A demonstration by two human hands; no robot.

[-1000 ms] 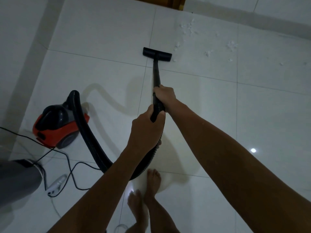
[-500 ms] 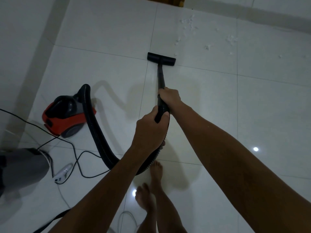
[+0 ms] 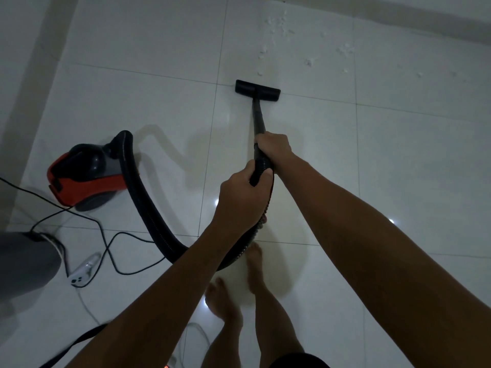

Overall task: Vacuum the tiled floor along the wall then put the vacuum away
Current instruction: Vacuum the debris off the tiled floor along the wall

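A red and black canister vacuum (image 3: pixel 85 176) sits on the white tiled floor (image 3: pixel 398 160) at the left. Its black ribbed hose (image 3: pixel 148 216) loops down and up to the black wand (image 3: pixel 258 118). My right hand (image 3: pixel 273 147) grips the wand higher up, and my left hand (image 3: pixel 243 197) holds the hose end just behind it. The flat black floor nozzle (image 3: pixel 257 90) rests on a tile joint. White crumbs (image 3: pixel 279 25) lie scattered beyond the nozzle, near the wall at the top.
A black power cable (image 3: pixel 106 245) winds across the floor at the left, near a white power strip (image 3: pixel 82 272) and a grey rounded object (image 3: pixel 24 261). A wall base (image 3: pixel 398 25) runs along the top right. My bare feet (image 3: pixel 239 282) stand below the hose loop.
The nozzle has drawn back from the crumbs toward me. The view has shifted, so the vacuum body and cables now sit further right in the frame.
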